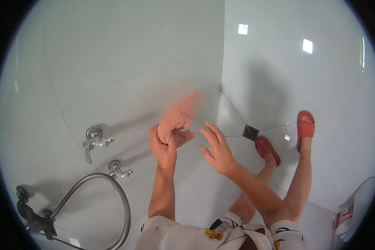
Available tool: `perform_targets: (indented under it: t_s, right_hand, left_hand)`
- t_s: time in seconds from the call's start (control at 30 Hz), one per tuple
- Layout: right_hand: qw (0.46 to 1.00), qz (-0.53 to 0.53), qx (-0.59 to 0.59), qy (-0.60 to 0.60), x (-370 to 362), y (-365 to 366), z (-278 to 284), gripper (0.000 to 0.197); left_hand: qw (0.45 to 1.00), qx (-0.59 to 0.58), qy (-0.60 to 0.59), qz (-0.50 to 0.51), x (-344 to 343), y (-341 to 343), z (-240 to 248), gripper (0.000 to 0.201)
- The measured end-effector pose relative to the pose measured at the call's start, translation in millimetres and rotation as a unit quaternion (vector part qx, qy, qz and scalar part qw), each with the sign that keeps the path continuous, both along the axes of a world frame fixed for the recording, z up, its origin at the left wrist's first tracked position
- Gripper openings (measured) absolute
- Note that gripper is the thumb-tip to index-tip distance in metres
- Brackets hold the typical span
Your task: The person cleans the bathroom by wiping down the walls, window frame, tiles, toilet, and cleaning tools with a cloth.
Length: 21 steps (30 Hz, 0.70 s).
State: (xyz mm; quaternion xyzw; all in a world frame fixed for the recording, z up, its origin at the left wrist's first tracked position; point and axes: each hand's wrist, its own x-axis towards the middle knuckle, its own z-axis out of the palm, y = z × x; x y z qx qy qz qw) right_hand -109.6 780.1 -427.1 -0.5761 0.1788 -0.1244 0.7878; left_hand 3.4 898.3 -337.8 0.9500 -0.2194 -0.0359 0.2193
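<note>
- Pink cloth [180,116]: held up before the pale wall [125,62], upper end blurred. Looks textured; judged light, limp, not fragile; wetness cannot be told.
- Hold: probably best bunched at the lower end, the loose end steadied separately.
- Left hand [164,151]: wrapped around the cloth's lower end.
- Right hand [218,152]: empty, fingers spread, just beside the cloth.
- Farther left: two metal taps [96,142], grey hose [126,208].
- Right: red slippers [306,128], worn.

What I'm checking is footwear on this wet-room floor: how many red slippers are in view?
2: the left slipper beside the dark floor square, the right slipper farther right.
</note>
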Motion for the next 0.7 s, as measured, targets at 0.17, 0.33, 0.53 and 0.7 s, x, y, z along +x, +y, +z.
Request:
perform_targets:
  t_s: [0.17,0.33,0.53,0.7]
  right_hand:
    - [0.998,-0.015,0.020,0.050,-5,-8,-15,0.045]
    - [0.965,0.039,0.166,0.199,-104,28,-27,0.026]
    - [0.944,0.056,0.246,0.212,-141,25,-24,0.022]
    - [0.944,0.034,0.242,0.221,-144,12,-26,0.024]
  left_hand:
    - [0.916,0.274,-0.263,-0.129,50,-56,2,0.042]
    - [0.850,0.261,-0.432,-0.152,107,-55,-22,0.033]
    - [0.761,0.451,-0.240,-0.400,128,-57,-27,0.030]
    - [0.652,0.583,-0.270,-0.403,145,-69,-48,0.041]
